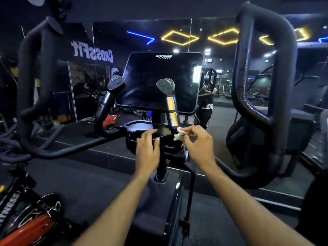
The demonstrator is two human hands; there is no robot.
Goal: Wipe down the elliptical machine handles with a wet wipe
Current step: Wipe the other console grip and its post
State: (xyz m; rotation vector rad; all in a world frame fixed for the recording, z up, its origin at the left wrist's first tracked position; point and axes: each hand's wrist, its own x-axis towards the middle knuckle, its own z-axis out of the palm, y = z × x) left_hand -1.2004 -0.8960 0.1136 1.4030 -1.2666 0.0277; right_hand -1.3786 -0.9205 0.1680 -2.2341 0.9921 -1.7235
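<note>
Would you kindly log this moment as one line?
right hand holds wipe at right grip base | left hand open, near console

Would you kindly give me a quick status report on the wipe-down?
Right hand pinching wet wipe at base of right inner handle. Left hand open, over console tray. Nothing blocking.

I see the console screen (160, 80) dead centre, two short grips (171, 102) in front of it. Big loop handles (266, 96) flank both sides; mirror wall (142, 36) behind.
</note>
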